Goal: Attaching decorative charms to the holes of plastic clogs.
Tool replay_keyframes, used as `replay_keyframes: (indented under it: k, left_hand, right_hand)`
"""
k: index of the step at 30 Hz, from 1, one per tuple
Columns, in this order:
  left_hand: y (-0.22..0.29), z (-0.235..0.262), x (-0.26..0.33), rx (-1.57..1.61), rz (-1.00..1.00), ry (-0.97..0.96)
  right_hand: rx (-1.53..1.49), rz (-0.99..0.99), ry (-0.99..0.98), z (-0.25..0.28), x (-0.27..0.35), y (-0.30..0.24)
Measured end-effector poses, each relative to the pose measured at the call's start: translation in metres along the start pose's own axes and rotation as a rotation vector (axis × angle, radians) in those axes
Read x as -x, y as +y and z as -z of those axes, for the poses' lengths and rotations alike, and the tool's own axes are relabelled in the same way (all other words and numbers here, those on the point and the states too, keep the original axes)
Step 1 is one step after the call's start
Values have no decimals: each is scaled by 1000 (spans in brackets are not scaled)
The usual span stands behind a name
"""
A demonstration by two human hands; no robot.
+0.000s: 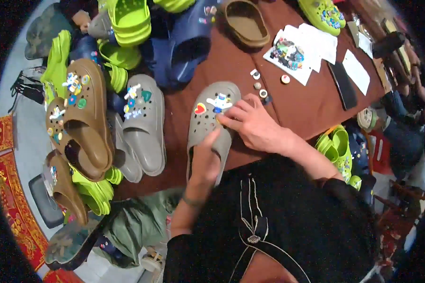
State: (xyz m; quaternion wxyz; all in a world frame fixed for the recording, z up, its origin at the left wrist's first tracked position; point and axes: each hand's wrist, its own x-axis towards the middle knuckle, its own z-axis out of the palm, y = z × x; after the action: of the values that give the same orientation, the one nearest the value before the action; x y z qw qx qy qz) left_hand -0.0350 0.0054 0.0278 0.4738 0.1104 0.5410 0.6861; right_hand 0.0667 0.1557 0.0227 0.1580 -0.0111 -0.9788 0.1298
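Note:
A grey clog (204, 125) with holes in its upper lies on the brown cloth in front of me, toe pointing away. On its upper sit a red heart charm (200, 109) and a white and blue character charm (220, 102). My left hand (204, 162), slightly blurred, grips the clog at its foot opening. Its thumb rests near the upper, and the other fingers are hidden inside. From the right, my right hand (256, 123) bends over the upper, its fingertips pinched on a small yellow shoe charm (218, 120) just below the character charm.
Left of me stand a decorated grey clog (147, 127), a brown clog (87, 118) and green clogs (130, 21). Loose charms (285, 79) lie right of the clog, near white cards (316, 45) with more charms. A black phone (343, 86) lies farther right.

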Motion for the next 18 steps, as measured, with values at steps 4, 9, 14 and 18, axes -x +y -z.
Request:
replay_keyframes:
  k: [4, 9, 14, 18]
  left_hand:
    - [-3, 3, 5, 123, 261, 130]
    - [6, 37, 11, -534, -64, -230]
    - [-31, 61, -8, -368, -76, -240]
    - [-15, 38, 4, -227, 67, -116]
  right_hand:
    - [-271, -111, 193, -2, 5, -1]
    - [-376, -169, 220, -10, 15, -10]
    - [-387, -177, 93, -10, -2, 5]
    - [-407, -162, -71, 2, -28, 27]
